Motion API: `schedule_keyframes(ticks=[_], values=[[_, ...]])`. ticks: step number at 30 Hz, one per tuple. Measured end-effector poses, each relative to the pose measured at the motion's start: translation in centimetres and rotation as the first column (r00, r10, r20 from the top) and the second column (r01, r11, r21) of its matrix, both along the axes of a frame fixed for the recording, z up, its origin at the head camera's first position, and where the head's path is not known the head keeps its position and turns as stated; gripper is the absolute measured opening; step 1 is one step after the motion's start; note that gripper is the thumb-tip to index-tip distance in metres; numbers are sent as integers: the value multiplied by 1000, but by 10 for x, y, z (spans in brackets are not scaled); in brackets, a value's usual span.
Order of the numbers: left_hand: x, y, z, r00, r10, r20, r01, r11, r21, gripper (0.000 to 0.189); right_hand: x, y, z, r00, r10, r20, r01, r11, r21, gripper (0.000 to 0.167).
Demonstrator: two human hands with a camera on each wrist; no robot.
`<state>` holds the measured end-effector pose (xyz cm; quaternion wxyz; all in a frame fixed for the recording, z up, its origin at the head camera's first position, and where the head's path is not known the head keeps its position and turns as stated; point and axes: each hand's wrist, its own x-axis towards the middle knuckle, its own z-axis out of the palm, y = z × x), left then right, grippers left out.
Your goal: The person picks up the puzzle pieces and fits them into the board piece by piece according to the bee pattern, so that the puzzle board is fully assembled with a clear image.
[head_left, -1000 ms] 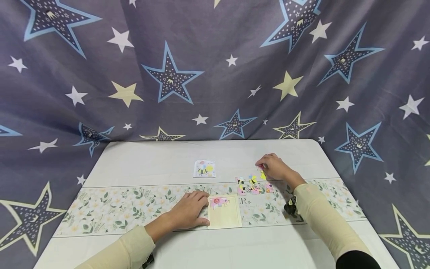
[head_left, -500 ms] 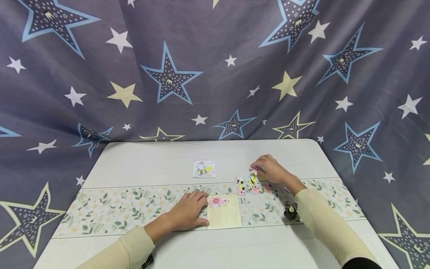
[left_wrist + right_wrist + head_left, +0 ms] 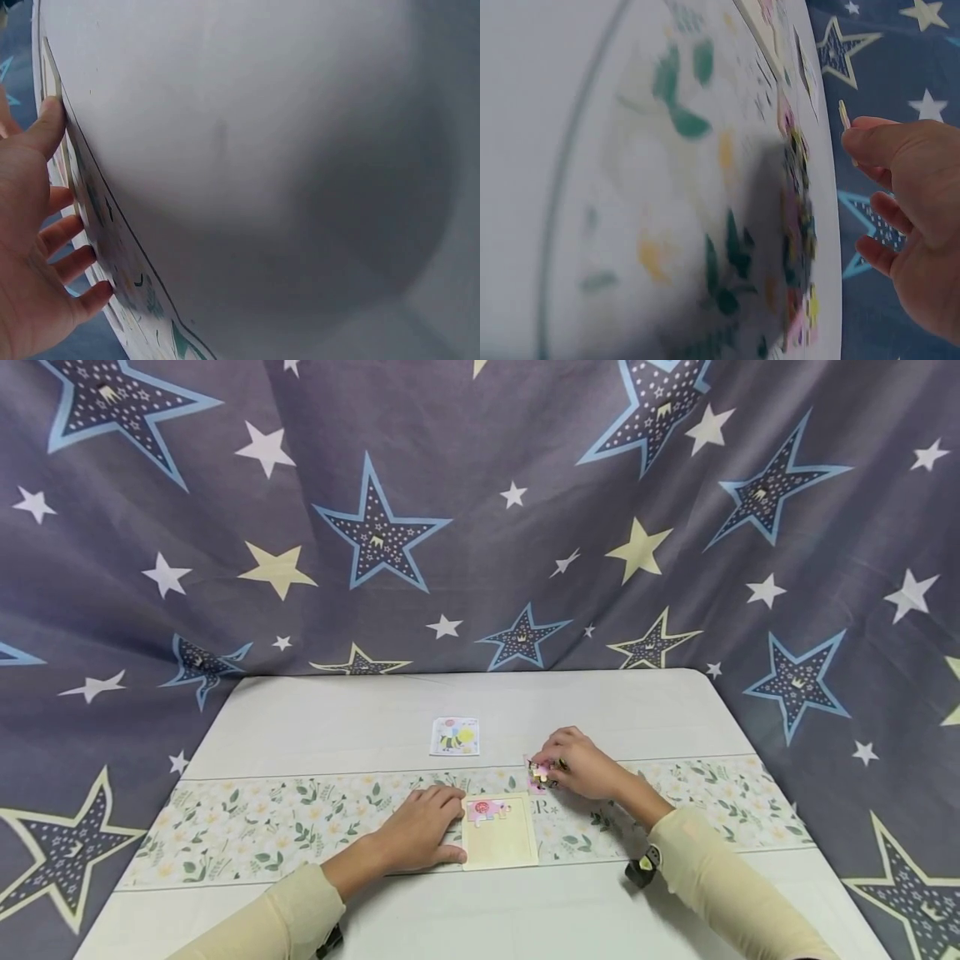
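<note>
Against the left edge of a shallow wooden puzzle board (image 3: pixel 501 847) rests my left hand (image 3: pixel 422 829), its thumb at the near corner and fingertips at the far one. Pink puzzle pieces (image 3: pixel 482 811) lie joined in the board's upper left corner. Above the loose pieces, my right hand (image 3: pixel 585 767) pinches a pink and yellow puzzle piece (image 3: pixel 541 772) between thumb and index finger. In the right wrist view this piece (image 3: pixel 844 116) appears edge-on, lifted off the table. Beneath it the loose pieces (image 3: pixel 799 217) are blurred, and in the head view the hand hides most of them.
A square picture card (image 3: pixel 454 737) with a bee lies behind the board. A flowered strip (image 3: pixel 285 818) crosses the white table (image 3: pixel 337 718). Behind the table's far edge hangs a grey star-patterned cloth (image 3: pixel 465 568).
Carrying the pinched puzzle piece, my right hand has moved left and nearer to the board, from the far side of the loose pieces. My left hand has stayed at the board's edge.
</note>
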<state>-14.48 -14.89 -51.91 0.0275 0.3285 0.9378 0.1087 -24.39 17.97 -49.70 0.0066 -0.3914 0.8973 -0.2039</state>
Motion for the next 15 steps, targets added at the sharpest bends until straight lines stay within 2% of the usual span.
schedule_keyframes(ticks=[10,15], values=[[0,-1,0,1000,-1,-6,1,1000,13,57,19,-18,-9,997,66,34,-66,998,-6,22],[0,0,0,1000,-3,-4,3,1000,14,57,26,-27,-12,992,130,5,-130,991,-12,20]])
